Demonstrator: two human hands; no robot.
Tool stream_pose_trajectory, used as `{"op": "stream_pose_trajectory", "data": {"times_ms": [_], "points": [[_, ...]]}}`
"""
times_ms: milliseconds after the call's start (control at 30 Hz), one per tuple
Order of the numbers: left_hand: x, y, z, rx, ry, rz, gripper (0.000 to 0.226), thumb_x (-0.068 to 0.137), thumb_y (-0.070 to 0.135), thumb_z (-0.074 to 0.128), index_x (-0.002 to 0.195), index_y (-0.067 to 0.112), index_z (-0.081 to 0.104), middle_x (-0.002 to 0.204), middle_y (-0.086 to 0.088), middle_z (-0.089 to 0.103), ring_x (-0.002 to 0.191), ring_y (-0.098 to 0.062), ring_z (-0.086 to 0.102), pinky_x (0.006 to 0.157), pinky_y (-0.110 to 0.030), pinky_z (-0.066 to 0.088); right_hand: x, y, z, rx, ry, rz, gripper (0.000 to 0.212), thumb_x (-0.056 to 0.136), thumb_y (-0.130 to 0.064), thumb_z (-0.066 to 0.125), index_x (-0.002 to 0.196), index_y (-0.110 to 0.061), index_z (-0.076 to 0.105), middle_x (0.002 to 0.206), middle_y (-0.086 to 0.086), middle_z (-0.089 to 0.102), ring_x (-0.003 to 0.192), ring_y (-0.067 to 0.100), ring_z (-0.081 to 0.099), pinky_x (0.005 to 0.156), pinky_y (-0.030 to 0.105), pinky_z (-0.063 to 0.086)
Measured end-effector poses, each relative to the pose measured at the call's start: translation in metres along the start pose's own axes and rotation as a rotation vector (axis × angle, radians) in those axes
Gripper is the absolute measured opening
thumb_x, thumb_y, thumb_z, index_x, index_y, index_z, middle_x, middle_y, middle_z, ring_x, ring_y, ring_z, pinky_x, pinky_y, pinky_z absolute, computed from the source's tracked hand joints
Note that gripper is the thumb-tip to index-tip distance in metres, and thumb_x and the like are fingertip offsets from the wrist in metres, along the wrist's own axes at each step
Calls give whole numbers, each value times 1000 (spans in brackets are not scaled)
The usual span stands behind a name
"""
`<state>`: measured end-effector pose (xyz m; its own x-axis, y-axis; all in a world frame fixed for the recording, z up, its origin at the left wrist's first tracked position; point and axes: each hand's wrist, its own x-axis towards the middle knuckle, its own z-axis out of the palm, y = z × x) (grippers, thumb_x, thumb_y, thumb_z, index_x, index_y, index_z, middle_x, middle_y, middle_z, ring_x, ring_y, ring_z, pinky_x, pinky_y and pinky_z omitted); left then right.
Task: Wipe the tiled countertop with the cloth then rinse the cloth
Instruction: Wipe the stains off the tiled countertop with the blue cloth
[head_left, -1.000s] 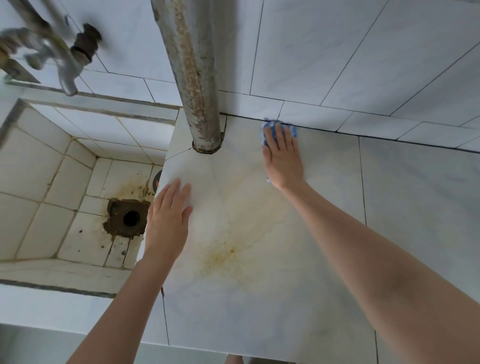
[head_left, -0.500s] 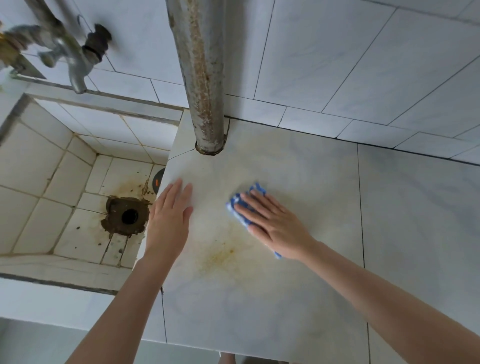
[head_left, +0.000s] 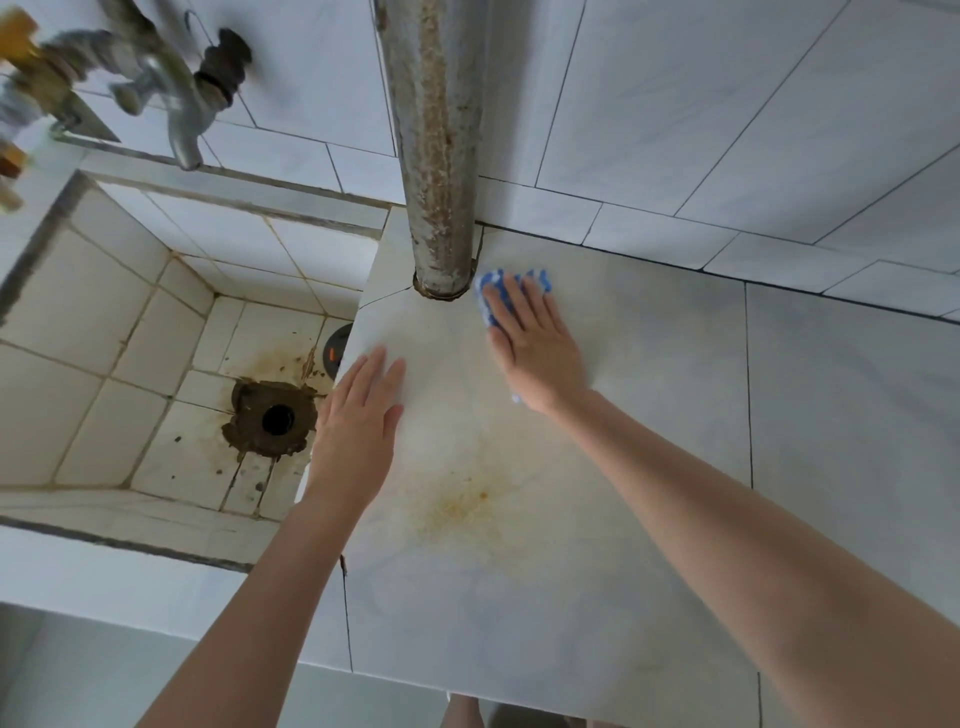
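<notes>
- The right hand (head_left: 540, 348) lies flat on the tiled bench (head_left: 649, 415), fingers (head_left: 532, 301) straight and close together, pressing the blue cloth (head_left: 491, 291) against the surface rather than gripping it.
- The cloth sits at the far edge of the bench, just beside the base of the rusty pipe (head_left: 439, 156) and near the wall; only its blue fringe shows past the fingertips.
- The left hand (head_left: 358, 421) is spread flat near the bench's left edge, holding nothing, apparently bracing.
- By the look of it, this is the wiping step; the rinse is not yet started.
- A yellow-brown stain (head_left: 462, 506) marks the middle of the bench, nearer the person than the cloth, so I'd judge the next stroke should draw the cloth toward it with firm pressure.
- Rinsing then calls for carrying the cloth left, under the tap (head_left: 176, 114) above the tiled sink (head_left: 104, 338), whose drain (head_left: 275, 418) is ringed with brown grime.
</notes>
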<state>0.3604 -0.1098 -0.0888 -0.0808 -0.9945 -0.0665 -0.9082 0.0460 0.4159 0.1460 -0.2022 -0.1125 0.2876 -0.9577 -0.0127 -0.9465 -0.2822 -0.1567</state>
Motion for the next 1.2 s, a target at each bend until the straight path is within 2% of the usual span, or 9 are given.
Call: {"op": "stream_pose_trajectory", "data": {"times_ms": [100, 400, 567, 700, 800, 867, 967, 1067, 1200], "points": [[-9, -4, -3, -56, 6, -5, 47, 93, 13, 48, 139, 13, 39, 150, -7, 30, 140, -23, 23, 111, -48, 27, -39, -25, 5, 27, 34, -105, 50, 99, -31, 23, 144, -15, 37, 149, 11, 36, 139, 32, 31, 113, 39, 18], [-50, -19, -5, -32, 13, 36, 43, 91, 6, 50, 134, 8, 46, 144, -12, 39, 133, -28, 37, 107, -47, 35, -157, -82, 13, 70, -8, -304, 49, 103, -35, 26, 149, -21, 24, 157, 2, 20, 146, 23, 13, 115, 43, 23], [-83, -12, -9, -58, 19, -16, 43, 93, 9, 46, 136, 11, 43, 146, -8, 36, 133, -24, 36, 106, -43, 36, -189, -68, 7, 35, -25, -267, 48, 103, -33, 25, 150, -20, 23, 157, 3, 21, 145, 25, 16, 115, 42, 23], [-120, -15, -7, -104, 46, -18, 41, 91, 6, 47, 132, 10, 48, 143, -6, 41, 129, -22, 42, 100, -42, 44, -195, -37, 3, -15, -52, -45, 49, 103, -30, 15, 149, -16, 21, 157, 7, 19, 146, 27, 13, 113, 46, 26], [-142, -22, -7, -116, 44, 4, 38, 97, 16, 41, 134, 11, 46, 144, -4, 40, 130, -20, 41, 103, -40, 42, -183, -26, 2, -36, -51, 86, 50, 103, -29, 11, 148, -13, 25, 156, 10, 21, 145, 30, 15, 114, 45, 22], [-149, -28, -7, -116, 37, 7, 40, 98, 24, 33, 134, 13, 45, 145, -2, 38, 130, -18, 40, 103, -37, 41, -168, -32, 2, -11, -42, 179, 53, 102, -29, 6, 147, -11, 28, 154, 12, 25, 143, 31, 21, 115, 42, 17], [-153, -36, -8, -135, 37, -20, 38, 95, 16, 41, 132, 13, 48, 144, -1, 40, 129, -19, 42, 98, -38, 45, -144, -59, 6, 47, -31, 285, 57, 102, -31, 2, 147, -11, 29, 153, 14, 28, 142, 31, 25, 115, 40, 11], [-160, -42, -12, -133, 48, -20, 40, 92, 10, 43, 131, 12, 49, 143, -3, 41, 129, -21, 42, 99, -39, 44, -135, -95, 11, 70, -29, 226, 57, 102, -33, 2, 147, -13, 30, 154, 10, 28, 142, 28, 24, 115, 39, 11], [-174, -51, -14, -123, 77, -32, 39, 95, 14, 35, 130, 11, 50, 142, -4, 42, 129, -20, 42, 105, -31, 37, -156, -141, 18, 84, -24, 7, 52, 102, -33, 7, 150, -16, 22, 157, 8, 20, 145, 29, 16, 115, 41, 16]]}}
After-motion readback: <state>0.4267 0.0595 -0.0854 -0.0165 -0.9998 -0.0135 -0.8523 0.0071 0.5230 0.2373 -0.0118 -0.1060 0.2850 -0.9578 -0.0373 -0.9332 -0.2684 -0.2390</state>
